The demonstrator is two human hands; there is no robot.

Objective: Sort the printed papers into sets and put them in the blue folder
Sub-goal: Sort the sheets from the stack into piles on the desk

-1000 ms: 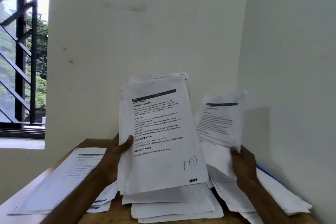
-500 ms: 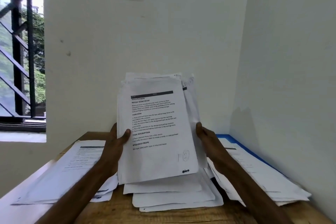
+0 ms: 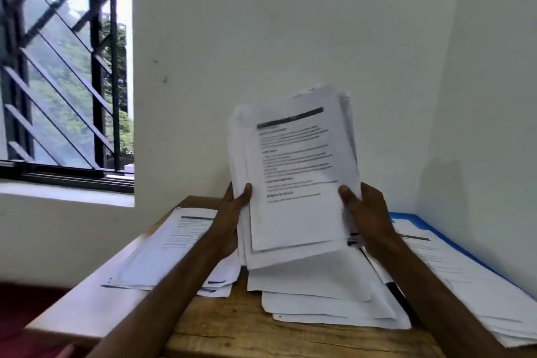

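- Paper in a loose pile (image 3: 162, 253) lies flat on the left part of the wooden table (image 3: 247, 334). Its header end is toward the wall, so its long axis runs away from the person.
- The left hand (image 3: 232, 218) is clamped on the left long edge of the held stack (image 3: 296, 171), with the thumb pressed on the front sheet. The fingers behind the stack are hidden.
- The held stack stands upright above the table between the two hands, with its printed face toward the camera and its dark header bar uppermost. Its long axis is close to vertical, and the top is tipped a little to the left. The sheets are not flush: edges step out along the left side and the bottom.
- A middle pile (image 3: 319, 291) of loose sheets lies flat on the table below the stack.
- The right hand (image 3: 372, 215) grips the opposite long edge in the same way, thumb in front.
- The step in hand looks like gathering and squaring one set. The next move probably calls for evening the lower edge, then carrying the set rightward while keeping both grips firm so no sheet slips out.
- The blue folder (image 3: 406, 216) lies flat at the far right against the side wall. Sheets cover it, so only its blue rim shows, and its long side runs along that wall.
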